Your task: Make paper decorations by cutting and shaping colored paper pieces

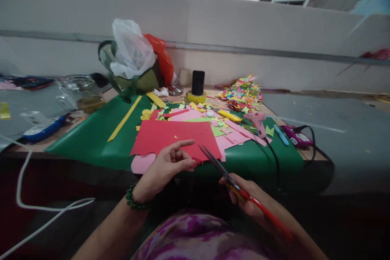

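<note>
My right hand (248, 195) is wrapped round a pair of scissors (213, 161) with red handles. The blades point up and left toward the table edge and lie nearly together. Opposite their tips, my left hand (172, 158) hovers at the near edge of a red paper sheet (176, 132). Its index finger stretches out and the thumb is apart from it; I make out nothing held, though a tiny red bit shows by the fingertips. Pink paper (141, 164) sticks out beneath the red sheet. Small paper scraps (219, 123) in green, pink and yellow lie behind it.
A green mat (94, 130) covers the table. On the right are a pink glue gun (256, 124), a blue pen-like tool (280, 135) and a purple device (297, 136) with a cord. A phone (198, 82) stands behind yellow tape (196, 97); a bag (137, 73) sits back left.
</note>
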{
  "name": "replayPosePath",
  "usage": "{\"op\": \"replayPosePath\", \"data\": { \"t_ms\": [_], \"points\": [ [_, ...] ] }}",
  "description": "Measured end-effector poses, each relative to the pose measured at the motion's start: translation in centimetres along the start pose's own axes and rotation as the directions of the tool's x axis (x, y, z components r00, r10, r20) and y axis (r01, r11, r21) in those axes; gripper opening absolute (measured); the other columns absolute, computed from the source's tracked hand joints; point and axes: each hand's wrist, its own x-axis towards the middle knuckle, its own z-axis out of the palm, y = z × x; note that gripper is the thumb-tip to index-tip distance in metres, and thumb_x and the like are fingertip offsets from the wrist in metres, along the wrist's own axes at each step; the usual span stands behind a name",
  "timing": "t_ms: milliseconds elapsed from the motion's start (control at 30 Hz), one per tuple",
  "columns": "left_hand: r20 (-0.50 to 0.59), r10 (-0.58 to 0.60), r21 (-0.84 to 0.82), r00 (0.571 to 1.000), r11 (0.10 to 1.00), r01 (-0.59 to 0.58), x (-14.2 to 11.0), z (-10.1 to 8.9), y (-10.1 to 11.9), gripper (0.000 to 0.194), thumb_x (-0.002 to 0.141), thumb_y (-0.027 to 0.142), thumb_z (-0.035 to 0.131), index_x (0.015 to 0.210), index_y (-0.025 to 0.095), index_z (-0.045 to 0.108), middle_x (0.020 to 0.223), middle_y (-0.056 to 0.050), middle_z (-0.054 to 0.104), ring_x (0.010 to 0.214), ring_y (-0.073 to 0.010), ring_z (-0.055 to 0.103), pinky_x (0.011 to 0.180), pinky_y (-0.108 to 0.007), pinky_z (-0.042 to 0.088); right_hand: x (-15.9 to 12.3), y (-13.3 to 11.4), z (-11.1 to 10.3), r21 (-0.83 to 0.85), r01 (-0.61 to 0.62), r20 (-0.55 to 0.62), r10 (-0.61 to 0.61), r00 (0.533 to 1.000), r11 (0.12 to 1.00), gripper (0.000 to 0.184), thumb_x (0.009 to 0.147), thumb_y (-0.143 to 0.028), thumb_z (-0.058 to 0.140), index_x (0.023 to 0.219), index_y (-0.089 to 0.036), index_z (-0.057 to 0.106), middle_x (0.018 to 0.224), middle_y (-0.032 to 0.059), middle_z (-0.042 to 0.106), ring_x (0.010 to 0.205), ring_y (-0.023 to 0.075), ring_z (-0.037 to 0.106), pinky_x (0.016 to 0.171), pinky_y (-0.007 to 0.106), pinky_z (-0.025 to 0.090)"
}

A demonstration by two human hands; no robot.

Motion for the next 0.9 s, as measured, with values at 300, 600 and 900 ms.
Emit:
{"op": "replayPosePath", "data": {
  "t_ms": [300,600,900],
  "points": [
    [0.025,-0.04,-0.079,0.999,0.996,0.042,0.2,1.7,-1.5,0.028,0.061,0.034,0.084,0.069,0.016,0.065,0.068,0.0,0.066,0.065,-0.0129,0.063,0.068,-0.025,0.051,4.0,-2.7,3.0,0.241,0.265,-0.518,-0.107,0.848,0.934,0.037,0.08,-0.041,0.066,0.106,-0.022,0.048,0.082,0.0015,0.062,0.061,0.0117,0.054,0.054,0.025,0.047],
    [0.043,-0.088,-0.114,0.995,0.989,0.092,0.5,1.9,-2.1,0.034,0.057,0.036,0.086,0.068,0.015,0.062,0.067,0.0,0.065,0.065,-0.0125,0.062,0.067,-0.024,0.05,5.5,-2.8,3.4,0.222,0.35,-0.505,-0.199,0.84,0.91,0.028,0.082,-0.029,0.062,0.105,-0.022,0.049,0.073,-0.0038,0.054,0.055,0.008,0.049,0.052,0.022,0.043],
    [0.021,-0.078,-0.155,0.997,0.985,0.08,0.4,1.8,-2.0,0.031,0.06,0.034,0.084,0.071,0.017,0.06,0.067,0.002,0.062,0.065,-0.0112,0.059,0.066,-0.023,0.049,4.4,-1.7,1.7,-0.021,0.195,-0.391,-0.187,0.901,0.981,0.052,0.08,-0.055,0.063,0.118,-0.023,0.048,0.085,0.0002,0.052,0.065,0.0122,0.049,0.06,0.025,0.044]
  ]
}}
